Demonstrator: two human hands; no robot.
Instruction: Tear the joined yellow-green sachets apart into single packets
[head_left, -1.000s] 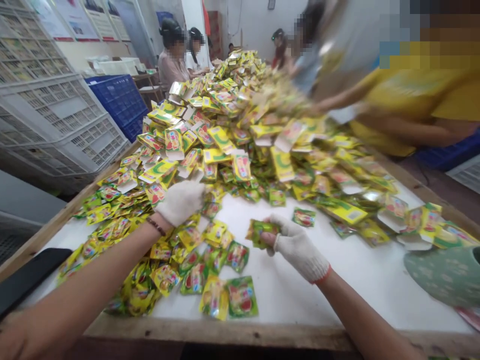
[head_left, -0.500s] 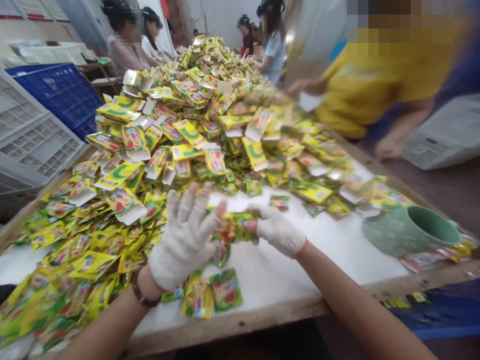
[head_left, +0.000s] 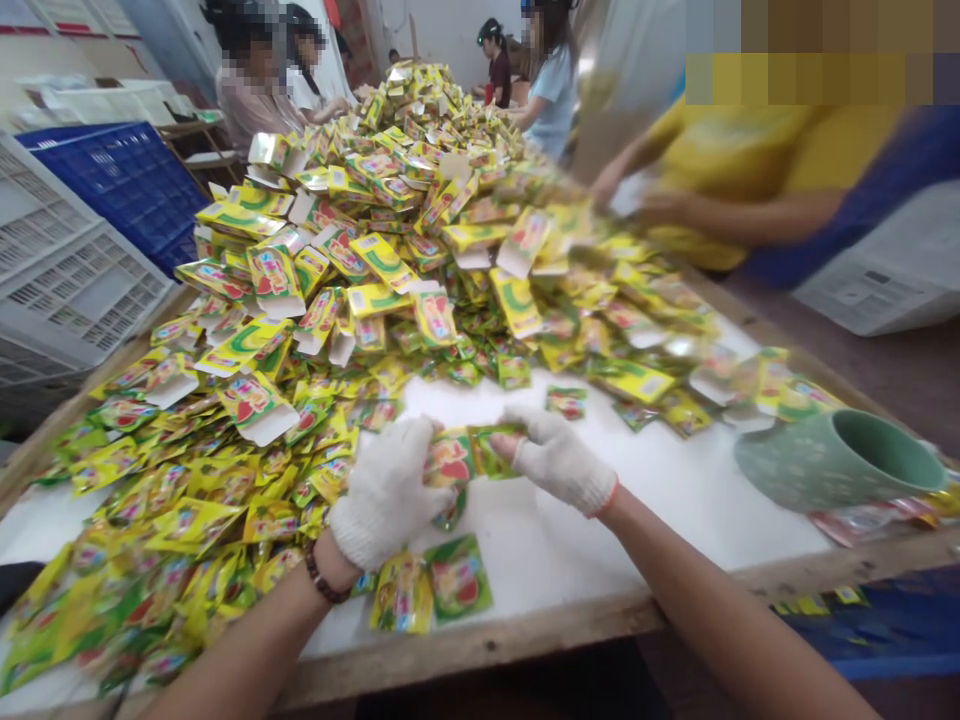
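Observation:
Both my hands wear white gloves with the fingertips bare. My left hand (head_left: 394,490) is closed on the left side of a small yellow sachet with red print (head_left: 451,457). Against its right edge lies a green-and-yellow sachet (head_left: 489,455), pinched by my right hand (head_left: 559,455); whether the two are joined I cannot tell. Beneath my left hand part of another sachet (head_left: 452,512) shows. Nearer the table edge lie a yellow sachet (head_left: 403,592) and a green sachet (head_left: 460,578), side by side.
Yellow printed cartons (head_left: 375,260) form a tall heap, with loose sachets (head_left: 195,520) spread at left. A green cup (head_left: 787,462) lies tilted on the white table (head_left: 570,560). Crates (head_left: 67,250) stand at left. Several people work around the table, one in a yellow shirt (head_left: 750,170).
My left hand has gone from spread fingers to closed on the yellow sachet. My right hand keeps its pinch nearly in place. The person in yellow has brought both hands together.

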